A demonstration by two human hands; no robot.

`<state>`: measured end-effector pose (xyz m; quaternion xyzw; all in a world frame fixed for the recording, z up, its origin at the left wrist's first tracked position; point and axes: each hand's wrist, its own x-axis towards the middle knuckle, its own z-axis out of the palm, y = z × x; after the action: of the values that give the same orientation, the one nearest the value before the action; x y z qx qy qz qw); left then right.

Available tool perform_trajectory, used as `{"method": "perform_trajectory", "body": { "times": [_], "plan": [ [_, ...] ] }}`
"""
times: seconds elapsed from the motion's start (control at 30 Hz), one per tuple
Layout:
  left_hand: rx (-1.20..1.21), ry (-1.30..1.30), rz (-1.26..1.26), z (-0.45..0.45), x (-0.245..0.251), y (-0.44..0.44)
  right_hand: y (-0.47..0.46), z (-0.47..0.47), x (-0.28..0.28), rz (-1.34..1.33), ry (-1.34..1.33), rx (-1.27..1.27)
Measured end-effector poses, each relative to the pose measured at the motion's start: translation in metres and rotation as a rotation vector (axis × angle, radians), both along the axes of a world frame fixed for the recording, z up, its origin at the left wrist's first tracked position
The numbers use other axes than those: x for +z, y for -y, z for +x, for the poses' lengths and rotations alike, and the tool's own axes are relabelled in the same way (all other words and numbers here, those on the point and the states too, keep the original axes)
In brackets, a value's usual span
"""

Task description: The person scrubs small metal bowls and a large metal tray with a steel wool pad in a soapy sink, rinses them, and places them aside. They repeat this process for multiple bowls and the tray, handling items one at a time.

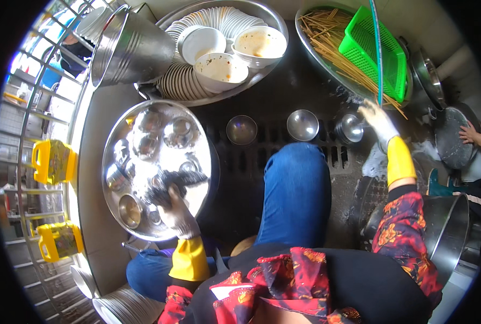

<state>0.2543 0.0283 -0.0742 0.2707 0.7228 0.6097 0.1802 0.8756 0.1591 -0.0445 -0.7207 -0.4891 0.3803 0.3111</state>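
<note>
My left hand (179, 216), in a whitish work glove over a yellow rubber cuff, grips a dark, blurred scrubbing cloth or mesh (169, 184). It is over a wide round metal basin (115, 218) of suds and several small steel bowls (130, 210). My right hand (376, 119), gloved the same way, reaches forward with its fingers apart. Close to its fingertips is a small stack of steel bowls (350, 128) on the wet floor. A thin blue-green hose (378, 60) hangs down to this hand; its lower end is hidden. Two single steel bowls, one left (241, 130) and one centre (302, 125), rest on the floor grating.
A large basin (281, 24) holds stacked white bowls, some food-stained. Another (305, 44) holds chopsticks and a green plastic basket (370, 52). Steel buckets (131, 48) stand left; yellow jugs (54, 162) sit by the window bars. Another person's hand (469, 133) touches a pan (451, 137) at right.
</note>
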Motion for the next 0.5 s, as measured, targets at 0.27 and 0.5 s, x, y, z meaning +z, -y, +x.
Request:
{"method": "perform_trajectory", "body": {
  "times": [0.27, 0.5],
  "plan": [
    [-0.054, -0.889, -0.013, -0.15, 0.099, -0.026, 0.092, -0.066, -0.055, -0.198, -0.06, -0.183],
    [0.087, -0.727, 0.02, -0.252, 0.15, 0.026, 0.064, -0.137, -0.181, -0.416, -0.628, -0.412]
  ]
}}
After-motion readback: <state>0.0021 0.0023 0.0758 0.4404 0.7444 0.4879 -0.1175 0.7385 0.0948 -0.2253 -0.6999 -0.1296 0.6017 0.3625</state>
